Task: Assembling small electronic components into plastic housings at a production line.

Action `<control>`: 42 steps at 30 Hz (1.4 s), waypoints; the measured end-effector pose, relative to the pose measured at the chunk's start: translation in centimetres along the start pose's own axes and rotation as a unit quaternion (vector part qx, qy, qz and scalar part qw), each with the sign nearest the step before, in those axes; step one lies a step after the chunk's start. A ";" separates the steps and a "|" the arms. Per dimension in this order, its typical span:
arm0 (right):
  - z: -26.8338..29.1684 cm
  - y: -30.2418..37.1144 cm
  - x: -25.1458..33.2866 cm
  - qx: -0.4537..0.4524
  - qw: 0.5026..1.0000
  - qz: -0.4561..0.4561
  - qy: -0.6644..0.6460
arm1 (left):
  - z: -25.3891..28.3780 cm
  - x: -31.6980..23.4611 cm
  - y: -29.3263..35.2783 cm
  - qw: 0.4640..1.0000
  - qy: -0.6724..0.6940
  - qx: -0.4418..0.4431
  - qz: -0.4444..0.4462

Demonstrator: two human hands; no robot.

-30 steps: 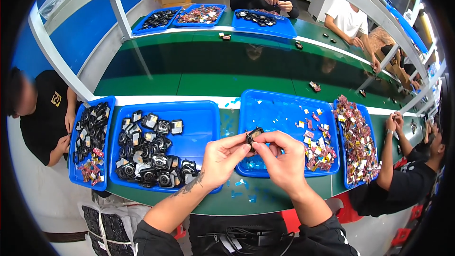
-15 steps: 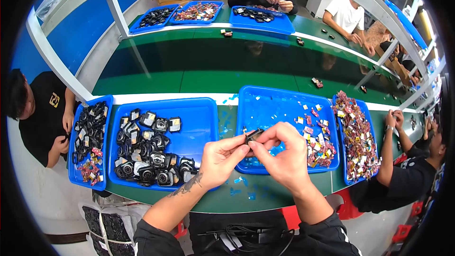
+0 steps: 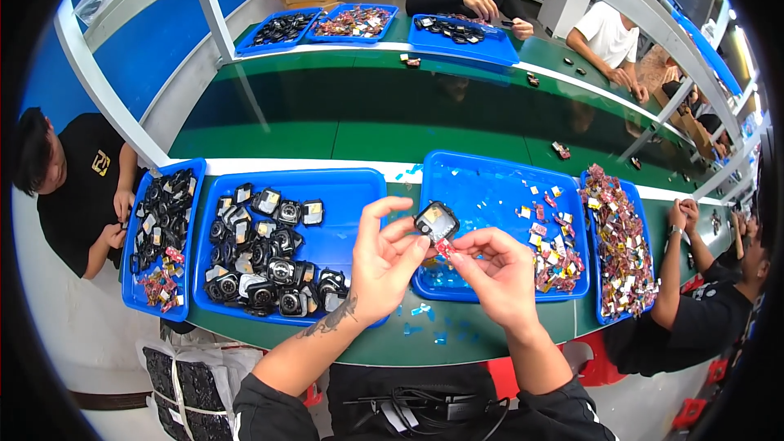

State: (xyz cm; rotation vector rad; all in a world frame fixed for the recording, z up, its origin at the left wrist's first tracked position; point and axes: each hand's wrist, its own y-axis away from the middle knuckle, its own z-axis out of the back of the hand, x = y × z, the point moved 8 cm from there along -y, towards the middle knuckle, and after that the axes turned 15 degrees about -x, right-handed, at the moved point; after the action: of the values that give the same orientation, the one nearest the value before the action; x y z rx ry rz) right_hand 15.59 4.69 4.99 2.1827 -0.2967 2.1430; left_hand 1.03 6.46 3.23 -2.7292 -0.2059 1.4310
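Note:
Between the thumb and fingers of my left hand (image 3: 382, 268) is a black watch case (image 3: 436, 220), tilted so that its pale inside faces me. My right hand (image 3: 501, 276) pinches a small red flexible part (image 3: 445, 248) at the lower edge of the case. Whether that part is still joined to the case cannot be made out. Both hands are over the near edge of a blue tray (image 3: 482, 162) holding small red and white parts and blue film scraps. Left of them, another blue tray (image 3: 343, 188) holds several black watch cases (image 3: 279, 269).
A narrow blue tray (image 3: 639, 196) heaped with red parts (image 3: 612, 237) stands at right. At far left is a tray of mixed black cases (image 3: 159, 212) and red parts. Blue scraps (image 3: 420, 310) lie on the green bench (image 3: 384, 343). Co-workers sit on both sides and opposite.
The watch case has turned from nearly edge-on to show its inside. My left fingers have spread, and the red part now shows in my right fingers. The whole view has shifted slightly.

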 end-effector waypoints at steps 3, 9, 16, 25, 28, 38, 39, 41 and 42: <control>0.2 0.3 0.6 0.005 1.000 0.022 0.010 | -0.2 -1.9 0.2 0.953 -0.202 0.083 -0.208; -0.2 0.2 2.5 -0.002 0.988 0.116 0.103 | -2.0 -2.7 0.9 0.898 -0.338 0.117 -0.256; -1.0 0.5 3.1 0.014 0.957 0.202 0.206 | -2.4 -3.2 1.5 0.838 -0.395 0.114 -0.359; 0.7 0.3 -0.8 0.041 0.984 -0.102 -0.141 | -0.3 0.9 0.5 0.976 -0.204 0.074 0.018; 0.5 0.7 -0.3 0.003 0.988 -0.062 -0.141 | -0.6 2.3 0.6 0.986 -0.119 0.075 0.093; 1.6 1.0 0.9 -0.073 0.990 0.108 0.055 | -0.4 3.9 1.3 0.978 -0.092 0.051 0.183; 1.5 1.0 0.8 -0.073 0.988 0.108 0.082 | -0.7 3.0 1.1 0.987 -0.096 0.056 0.118; 1.6 0.8 0.7 -0.082 0.985 0.119 0.096 | -0.8 2.8 1.3 0.988 -0.102 0.059 0.096; 1.7 0.7 0.8 -0.092 0.981 0.130 0.109 | -0.9 2.6 1.3 0.989 -0.109 0.063 0.075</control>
State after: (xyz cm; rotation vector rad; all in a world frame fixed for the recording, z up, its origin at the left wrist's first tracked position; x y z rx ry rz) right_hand 17.14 3.61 5.68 1.8770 -0.7698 2.3493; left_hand 3.32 5.54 1.50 -2.5332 0.0803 1.7170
